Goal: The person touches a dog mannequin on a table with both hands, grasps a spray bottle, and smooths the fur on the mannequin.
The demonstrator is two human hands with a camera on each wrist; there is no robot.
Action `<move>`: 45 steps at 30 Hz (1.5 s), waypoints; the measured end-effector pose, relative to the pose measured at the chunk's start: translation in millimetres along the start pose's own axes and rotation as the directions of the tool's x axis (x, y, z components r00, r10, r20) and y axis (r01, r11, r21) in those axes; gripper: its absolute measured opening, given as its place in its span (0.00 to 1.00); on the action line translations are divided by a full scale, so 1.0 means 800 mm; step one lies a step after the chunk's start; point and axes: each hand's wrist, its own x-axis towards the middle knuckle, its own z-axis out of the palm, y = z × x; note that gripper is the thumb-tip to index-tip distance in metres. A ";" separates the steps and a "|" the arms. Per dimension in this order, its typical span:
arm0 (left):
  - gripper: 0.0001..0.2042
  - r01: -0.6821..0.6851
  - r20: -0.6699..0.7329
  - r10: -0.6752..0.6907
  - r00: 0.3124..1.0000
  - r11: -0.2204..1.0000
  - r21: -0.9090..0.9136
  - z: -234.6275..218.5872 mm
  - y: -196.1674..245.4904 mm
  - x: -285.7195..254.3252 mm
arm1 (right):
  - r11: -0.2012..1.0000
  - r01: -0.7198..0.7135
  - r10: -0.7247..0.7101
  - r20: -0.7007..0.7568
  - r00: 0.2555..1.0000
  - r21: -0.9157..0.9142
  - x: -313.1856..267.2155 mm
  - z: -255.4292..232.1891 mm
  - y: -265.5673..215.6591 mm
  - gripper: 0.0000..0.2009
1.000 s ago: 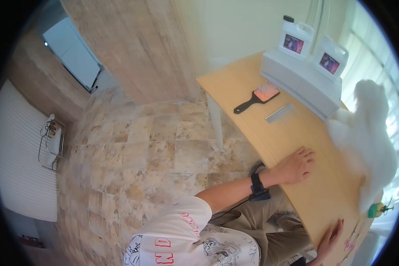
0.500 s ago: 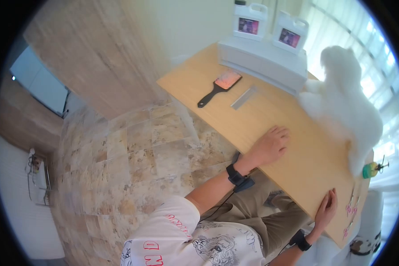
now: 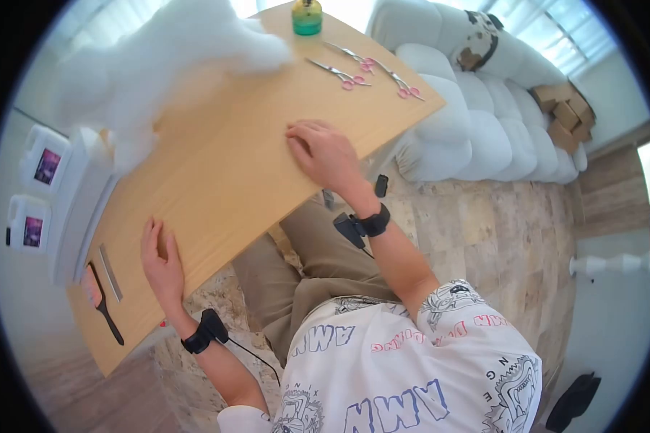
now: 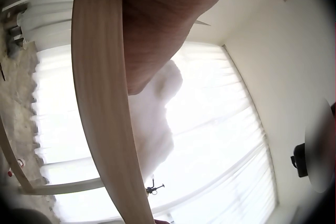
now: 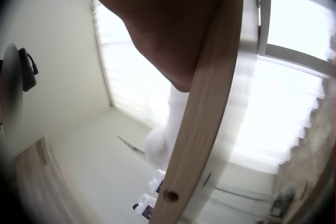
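Observation:
My left hand [image 3: 162,267] rests flat on the wooden table [image 3: 224,180] close to its front edge. Farther right, my right hand [image 3: 325,155] lies on the tabletop with its fingers loosely bent. Neither hand holds anything. Beyond them a white, fluffy, dog-like figure [image 3: 159,65] is on the table, its outline blurred. To the left lie a paddle brush [image 3: 101,307] and a metal comb [image 3: 110,273]. Three pairs of scissors with pink finger rings [image 3: 348,83] are spread at the right end. In the left wrist view, my hand [image 4: 157,24] hides part of the white figure.
A green and yellow spray bottle [image 3: 307,20] stands at the far edge. Two white jugs [image 3: 45,162] are by a long white box [image 3: 79,202] at the left. On the right are a white sofa [image 3: 477,123] and cardboard boxes [image 3: 567,112]. My legs [image 3: 325,245] are beneath the table.
The head view has swung right, bringing the sofa and all the scissors into view. Both hands stay resting on the table. Nothing has been picked up.

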 end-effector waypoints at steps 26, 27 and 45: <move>0.15 0.022 -0.110 -0.017 0.994 0.999 0.049 -0.005 -0.004 -0.004 | 0.995 0.012 -0.013 0.007 1.000 0.097 0.001 -0.006 -0.019 0.07; 0.15 0.016 -0.104 -0.012 0.995 0.999 0.031 -0.005 -0.001 -0.004 | 0.996 -0.018 0.017 0.008 1.000 0.091 0.000 -0.006 -0.020 0.07; 0.16 -0.023 -0.134 0.029 0.991 0.999 0.044 -0.008 0.006 -0.005 | 0.998 -0.050 0.048 0.053 0.997 0.034 0.003 -0.006 -0.030 0.08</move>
